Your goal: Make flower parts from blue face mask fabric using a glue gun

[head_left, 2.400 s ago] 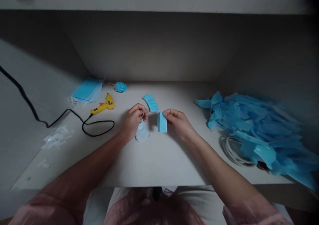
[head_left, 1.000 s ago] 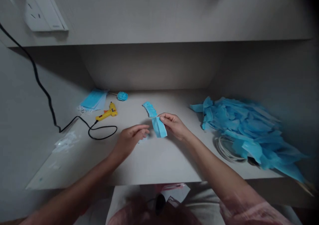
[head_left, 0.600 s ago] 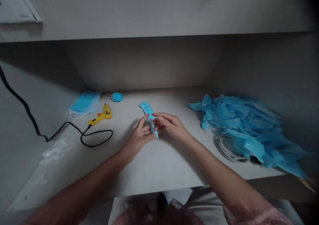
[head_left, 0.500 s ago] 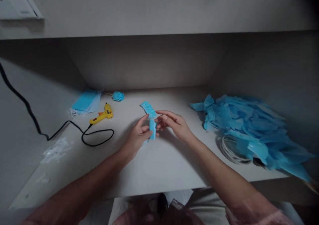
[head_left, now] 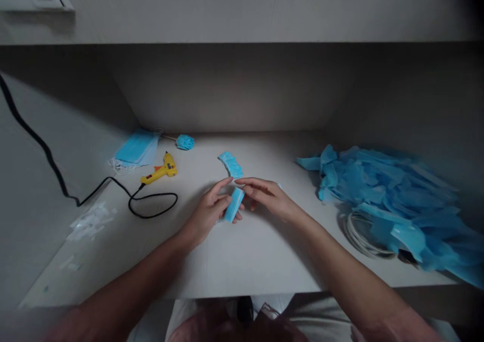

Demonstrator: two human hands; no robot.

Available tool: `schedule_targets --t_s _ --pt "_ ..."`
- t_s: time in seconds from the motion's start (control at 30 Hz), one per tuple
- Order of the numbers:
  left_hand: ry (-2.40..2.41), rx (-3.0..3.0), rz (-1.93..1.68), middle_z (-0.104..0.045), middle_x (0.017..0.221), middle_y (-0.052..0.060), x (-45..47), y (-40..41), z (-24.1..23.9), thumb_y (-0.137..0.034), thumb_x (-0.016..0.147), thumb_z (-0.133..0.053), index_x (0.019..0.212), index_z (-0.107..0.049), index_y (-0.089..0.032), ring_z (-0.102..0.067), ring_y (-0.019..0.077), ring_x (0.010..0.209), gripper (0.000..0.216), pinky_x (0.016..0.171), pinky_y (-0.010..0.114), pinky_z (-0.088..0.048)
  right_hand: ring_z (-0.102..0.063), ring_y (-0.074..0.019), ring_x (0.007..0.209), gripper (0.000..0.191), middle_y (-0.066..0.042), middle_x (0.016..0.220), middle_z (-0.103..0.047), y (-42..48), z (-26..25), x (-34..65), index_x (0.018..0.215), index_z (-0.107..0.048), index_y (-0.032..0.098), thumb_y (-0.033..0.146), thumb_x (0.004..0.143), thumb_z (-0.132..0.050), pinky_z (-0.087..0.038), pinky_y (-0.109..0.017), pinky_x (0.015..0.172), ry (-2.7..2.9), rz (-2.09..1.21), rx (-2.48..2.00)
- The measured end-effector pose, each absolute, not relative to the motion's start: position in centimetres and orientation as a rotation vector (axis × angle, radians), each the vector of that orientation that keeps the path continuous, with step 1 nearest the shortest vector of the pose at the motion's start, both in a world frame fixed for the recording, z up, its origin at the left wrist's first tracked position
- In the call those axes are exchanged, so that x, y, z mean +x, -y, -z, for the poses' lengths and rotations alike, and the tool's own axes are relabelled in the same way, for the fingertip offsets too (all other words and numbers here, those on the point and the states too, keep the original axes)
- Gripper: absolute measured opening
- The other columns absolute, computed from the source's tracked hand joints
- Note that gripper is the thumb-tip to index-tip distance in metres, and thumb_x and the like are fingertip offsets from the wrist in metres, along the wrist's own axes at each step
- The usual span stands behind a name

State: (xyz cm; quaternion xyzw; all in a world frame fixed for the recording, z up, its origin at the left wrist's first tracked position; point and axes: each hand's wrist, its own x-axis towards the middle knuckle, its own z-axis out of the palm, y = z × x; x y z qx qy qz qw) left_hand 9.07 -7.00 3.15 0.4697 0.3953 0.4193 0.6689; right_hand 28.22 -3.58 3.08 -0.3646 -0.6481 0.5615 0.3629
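Note:
My left hand grips a small folded strip of blue face-mask fabric, thumb on its near face and fingertips showing behind it. At the strip's upper right corner, the thumb and fingers of my right hand close on its edge, while the index finger stretches over the top. Just beyond my fingertips, a row of folded blue fabric pieces lies overlapped like a fan on the desk.
On the left are a yellow glue gun with a looped black cord, blue face masks, a blue fabric rose and white scraps. A heap of blue fabric and coiled white wire lie right.
The folded strip has tilted from nearly upright to leaning right at its top. My right fingers have come closer to its upper corner. The whole view has shifted slightly.

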Motion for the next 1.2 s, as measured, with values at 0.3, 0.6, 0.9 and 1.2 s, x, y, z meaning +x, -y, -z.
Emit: schedule_targets --t_s 0.3,0.6,0.9,1.2 --pt "-0.844 1.072 -0.895 -0.067 0.085 0.008 9.1 7.0 -2.8 -0.043 0.091 -0.050 0.143 -0.031 -0.017 -0.066 0.0174 0.064 0.062 0.057 0.030 -0.051 -0.056 -0.0115 0.062 0.037 0.002 0.068 -0.059 4.0 -2.6 27.3 0.114 -0.065 0.019 0.039 0.083 -0.066 -0.044 -0.028 0.061 1.548 -1.534 -0.802" --pt "-0.901 1.202 -0.976 -0.054 0.078 -0.003 9.5 6.8 -2.4 -0.021 0.074 -0.068 0.146 -0.023 -0.020 -0.055 0.0109 0.064 0.086 0.053 0.023 -0.047 -0.050 -0.0110 0.063 0.037 0.002 0.073 -0.058 3.9 -2.6 27.1 0.110 -0.068 0.020 0.039 0.079 -0.070 -0.043 -0.029 0.063 1.521 -1.339 -0.937" --pt "-1.032 1.091 -1.065 -0.062 0.083 0.002 8.9 6.3 -2.6 -0.031 0.083 -0.058 0.133 -0.044 -0.019 -0.055 0.0100 0.055 0.053 0.050 0.024 -0.047 -0.048 -0.0116 0.064 0.035 0.002 0.072 -0.055 3.7 -2.4 27.1 0.108 -0.069 0.022 0.040 0.078 -0.070 -0.045 -0.029 0.062 1.498 -1.390 -0.920" --pt "-1.145 1.318 -1.009 -0.058 0.076 0.000 9.0 6.6 -2.8 -0.029 0.082 -0.058 0.129 -0.051 -0.022 -0.047 0.0090 0.055 0.047 0.044 0.017 -0.037 -0.055 -0.0149 0.074 0.041 -0.003 0.080 -0.059 4.0 -2.7 27.3 0.119 -0.065 0.022 0.042 0.083 -0.065 -0.048 -0.032 0.070 1.583 -1.438 -0.931"
